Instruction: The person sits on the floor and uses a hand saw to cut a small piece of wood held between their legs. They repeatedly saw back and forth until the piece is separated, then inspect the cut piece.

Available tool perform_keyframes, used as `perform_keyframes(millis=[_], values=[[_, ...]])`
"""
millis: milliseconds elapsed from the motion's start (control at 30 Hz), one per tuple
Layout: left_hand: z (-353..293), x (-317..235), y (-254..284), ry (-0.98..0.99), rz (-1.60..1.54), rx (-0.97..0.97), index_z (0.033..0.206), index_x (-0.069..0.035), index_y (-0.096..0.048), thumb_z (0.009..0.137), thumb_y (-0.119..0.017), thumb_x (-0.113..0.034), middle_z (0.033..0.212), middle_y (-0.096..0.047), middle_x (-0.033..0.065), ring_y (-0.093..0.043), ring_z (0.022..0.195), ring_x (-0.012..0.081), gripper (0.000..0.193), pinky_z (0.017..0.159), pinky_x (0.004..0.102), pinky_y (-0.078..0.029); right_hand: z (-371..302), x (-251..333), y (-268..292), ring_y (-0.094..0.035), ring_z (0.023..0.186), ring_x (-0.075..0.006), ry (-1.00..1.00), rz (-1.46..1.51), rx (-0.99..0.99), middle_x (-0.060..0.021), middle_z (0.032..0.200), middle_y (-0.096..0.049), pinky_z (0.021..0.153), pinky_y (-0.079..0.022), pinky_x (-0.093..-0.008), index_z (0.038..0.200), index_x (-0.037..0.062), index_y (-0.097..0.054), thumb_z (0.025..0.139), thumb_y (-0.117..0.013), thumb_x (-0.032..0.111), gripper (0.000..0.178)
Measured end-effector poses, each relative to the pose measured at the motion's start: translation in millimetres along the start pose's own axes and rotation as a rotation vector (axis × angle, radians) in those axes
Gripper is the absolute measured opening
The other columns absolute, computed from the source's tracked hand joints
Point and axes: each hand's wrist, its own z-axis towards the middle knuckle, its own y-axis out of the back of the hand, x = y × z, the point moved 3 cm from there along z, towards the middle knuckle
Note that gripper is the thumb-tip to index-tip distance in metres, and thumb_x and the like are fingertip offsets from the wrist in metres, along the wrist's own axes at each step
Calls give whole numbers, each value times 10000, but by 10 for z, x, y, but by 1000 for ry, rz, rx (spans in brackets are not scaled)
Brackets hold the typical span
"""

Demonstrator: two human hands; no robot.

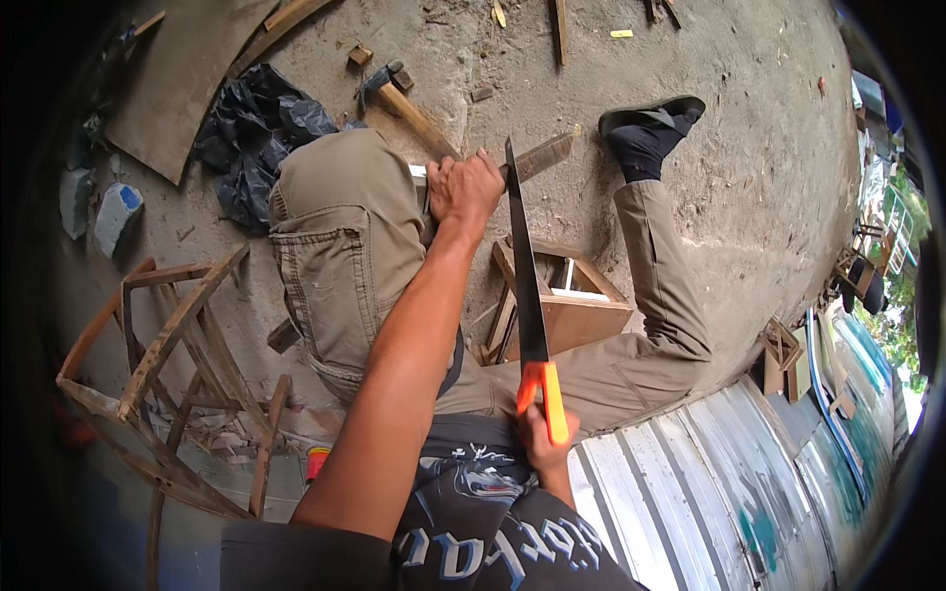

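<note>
My right hand (548, 439) is wrapped round the orange handle of a handsaw (530, 295). Its long dark blade points away from me, and the tip end crosses a wooden strip (547, 157). Just left of the blade, my left hand (466, 189) is closed on that strip, close by my bent left knee. The part of the strip under my fingers is hidden. Beyond the left hand lies a hammer (412, 114) with a wooden handle, its lower end close to my knuckles. Below the strip, between my legs, sits a small wooden frame (567, 313) with a brown panel.
At left stands a bare wooden chair frame (163, 360). Black plastic sheeting (258, 123) and a flat board (182, 84) lie beyond my left knee. Wood scraps (562, 30) are scattered on the rough ground. Corrugated metal sheets (690, 483) are at lower right.
</note>
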Motion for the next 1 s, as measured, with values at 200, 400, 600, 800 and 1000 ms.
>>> perform_keyframes(millis=[200,400,600,800,1000], values=[[65,33,25,-7,-63,-52,603,-40,-694,916,-434,-273,655,-659,183,-603,692,288,469,796,410,-373,460,246,-223,-452,451,-101,80,25,-26,-26,509,-483,441,-353,-296,644,-26,-542,832,-575,24,197],[79,-29,-55,-10,-29,-66,590,-42,-691,910,-440,-273,646,-655,177,-611,679,300,468,763,403,-391,2043,573,-786,-390,435,-57,191,178,-12,27,521,-463,403,-308,-264,643,4,-530,870,-578,83,245],[88,-2,-6,-67,-10,-234,548,-49,-674,885,-492,-255,590,-630,167,-573,596,282,434,686,397,-390,339,-159,-113,-476,452,-143,31,8,54,-49,533,-493,462,-381,-318,706,-21,-580,822,-601,44,135],[118,-11,29,-18,-53,-133,576,-35,-681,897,-474,-264,622,-642,179,-600,659,294,445,725,406,-397,551,273,-230,-465,459,-110,87,74,-8,-30,526,-501,446,-366,-283,697,-25,-584,843,-560,38,161],[96,-58,-32,49,-99,-131,583,-53,-677,890,-474,-278,676,-661,181,-610,697,303,432,753,417,-420,1920,346,-701,-415,476,-49,185,264,93,27,555,-491,433,-317,-245,678,11,-538,896,-604,82,239]])
